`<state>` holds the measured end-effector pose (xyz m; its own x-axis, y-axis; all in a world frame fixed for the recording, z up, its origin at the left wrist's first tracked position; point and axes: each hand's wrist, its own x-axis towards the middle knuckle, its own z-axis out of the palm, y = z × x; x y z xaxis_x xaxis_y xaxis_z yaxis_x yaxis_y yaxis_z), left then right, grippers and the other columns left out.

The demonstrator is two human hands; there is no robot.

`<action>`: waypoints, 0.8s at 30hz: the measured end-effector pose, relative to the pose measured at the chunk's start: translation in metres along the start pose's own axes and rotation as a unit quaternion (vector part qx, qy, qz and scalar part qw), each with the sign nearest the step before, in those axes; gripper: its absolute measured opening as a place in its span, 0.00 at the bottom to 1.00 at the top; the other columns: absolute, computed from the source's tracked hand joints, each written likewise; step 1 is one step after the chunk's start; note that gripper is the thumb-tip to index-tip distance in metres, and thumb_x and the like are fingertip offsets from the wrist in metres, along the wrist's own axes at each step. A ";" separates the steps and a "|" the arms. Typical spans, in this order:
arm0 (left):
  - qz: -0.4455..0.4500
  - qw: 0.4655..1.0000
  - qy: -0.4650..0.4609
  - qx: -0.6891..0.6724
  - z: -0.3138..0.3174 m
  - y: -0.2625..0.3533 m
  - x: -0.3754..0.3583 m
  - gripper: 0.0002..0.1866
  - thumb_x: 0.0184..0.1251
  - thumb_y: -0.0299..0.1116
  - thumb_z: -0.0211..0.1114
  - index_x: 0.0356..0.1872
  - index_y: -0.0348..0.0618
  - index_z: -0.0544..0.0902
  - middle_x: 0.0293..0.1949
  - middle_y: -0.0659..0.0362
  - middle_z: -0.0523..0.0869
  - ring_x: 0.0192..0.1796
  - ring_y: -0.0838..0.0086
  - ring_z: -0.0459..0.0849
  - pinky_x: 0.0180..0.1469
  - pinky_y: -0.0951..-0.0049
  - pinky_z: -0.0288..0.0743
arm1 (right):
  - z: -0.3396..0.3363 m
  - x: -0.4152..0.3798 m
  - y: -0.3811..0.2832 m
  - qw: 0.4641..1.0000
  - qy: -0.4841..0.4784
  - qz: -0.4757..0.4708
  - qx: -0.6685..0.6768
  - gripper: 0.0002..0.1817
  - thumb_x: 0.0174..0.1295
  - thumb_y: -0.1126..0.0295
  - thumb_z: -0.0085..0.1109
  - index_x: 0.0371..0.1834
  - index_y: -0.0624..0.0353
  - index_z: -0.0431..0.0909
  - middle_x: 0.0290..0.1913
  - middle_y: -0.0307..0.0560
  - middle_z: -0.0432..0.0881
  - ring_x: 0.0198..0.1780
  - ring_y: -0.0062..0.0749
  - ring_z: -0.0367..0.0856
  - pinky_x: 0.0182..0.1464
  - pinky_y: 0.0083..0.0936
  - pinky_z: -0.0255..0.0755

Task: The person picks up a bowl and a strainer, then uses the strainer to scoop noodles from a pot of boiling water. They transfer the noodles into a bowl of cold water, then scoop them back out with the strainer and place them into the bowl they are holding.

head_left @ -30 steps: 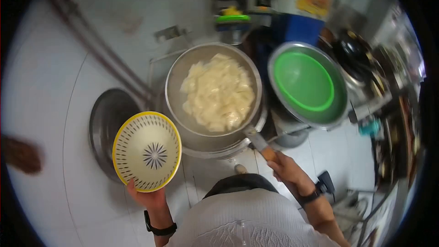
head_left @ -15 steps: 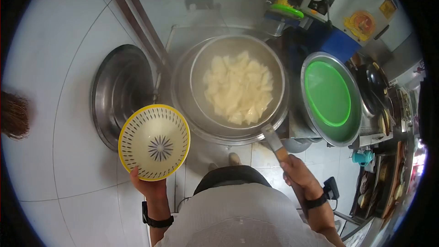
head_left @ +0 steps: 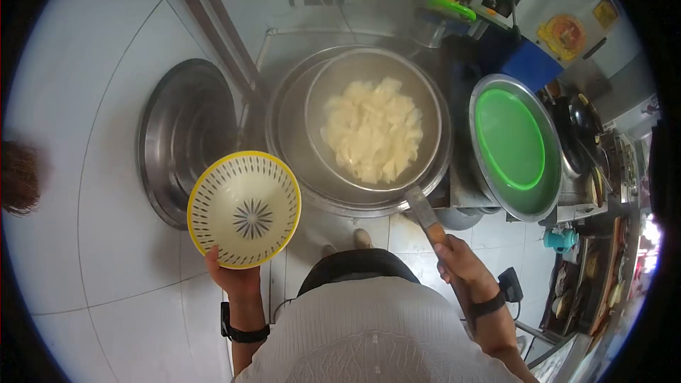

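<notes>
My left hand [head_left: 240, 278] is closed on the lower rim of a patterned bowl [head_left: 234, 184], thumb over the edge. The bowl is cream with a yellow rim and dark dashes; nothing lies in it. In my right hand [head_left: 462, 267] is the long wooden handle of a large round strainer [head_left: 319, 159]. A heap of pale, flat, wet-looking pieces of food [head_left: 374, 131] fills its middle. The strainer is over a wide metal pot [head_left: 284, 135], overlapping the pot's right side. Steam hazes the area.
A big round metal lid [head_left: 159, 149] leans at the left against the tiled wall. Right of the pot stands a metal basin [head_left: 489, 202] with a green round tray or sieve [head_left: 507, 138] in it. Farther right are a wok [head_left: 567, 135] and a turquoise jug [head_left: 560, 241].
The strainer with the food has shifted slightly right over the pot. The bowl has moved a little up and to the right, held by the same hand.
</notes>
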<state>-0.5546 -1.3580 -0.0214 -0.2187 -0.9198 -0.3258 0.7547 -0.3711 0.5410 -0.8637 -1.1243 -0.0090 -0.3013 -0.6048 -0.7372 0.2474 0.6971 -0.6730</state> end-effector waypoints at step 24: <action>0.047 0.992 -0.029 0.116 0.003 0.003 0.002 0.23 0.57 0.36 0.47 0.54 0.37 0.65 0.50 0.53 0.74 0.50 0.66 0.75 0.51 0.65 0.72 | 0.008 0.002 0.028 0.999 0.030 0.008 -0.013 0.14 0.63 0.62 0.47 0.38 0.64 0.65 0.15 0.38 0.67 0.12 0.19 0.64 0.13 0.16 0.61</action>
<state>-0.5546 -1.3615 -0.0181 -0.1942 -0.9553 -0.2229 0.6131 -0.2956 0.7326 -0.8498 -1.1092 -0.0303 -0.3520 -0.5694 -0.7429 0.2285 0.7174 -0.6581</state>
